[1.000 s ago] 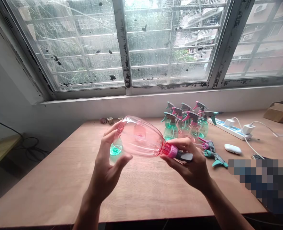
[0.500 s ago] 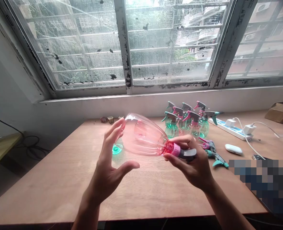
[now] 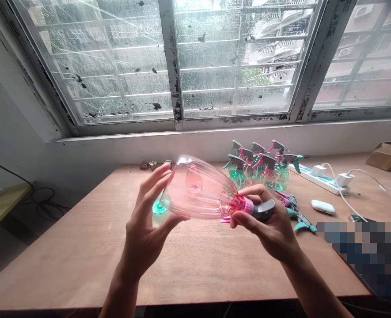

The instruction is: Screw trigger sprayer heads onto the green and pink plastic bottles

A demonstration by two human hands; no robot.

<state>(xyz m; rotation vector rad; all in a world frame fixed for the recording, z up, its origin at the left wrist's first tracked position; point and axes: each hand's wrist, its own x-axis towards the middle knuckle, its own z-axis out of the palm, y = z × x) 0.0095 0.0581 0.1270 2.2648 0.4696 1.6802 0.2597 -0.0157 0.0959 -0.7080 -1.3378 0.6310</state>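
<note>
Palm up, the left hand [image 3: 145, 229] cradles the sideways pink bottle [image 3: 200, 187] in a loose grip while the right hand [image 3: 270, 227] pinches its spray head [image 3: 260, 211] above the tabletop [image 3: 82, 256].

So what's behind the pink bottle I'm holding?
A green bottle on the table; only its lower part shows, the rest covered by the pink bottle and your left hand.

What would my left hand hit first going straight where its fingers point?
The pink bottle: the left hand touches its base. Slipping past, probably the wall under the window; depth is unclear.
</note>
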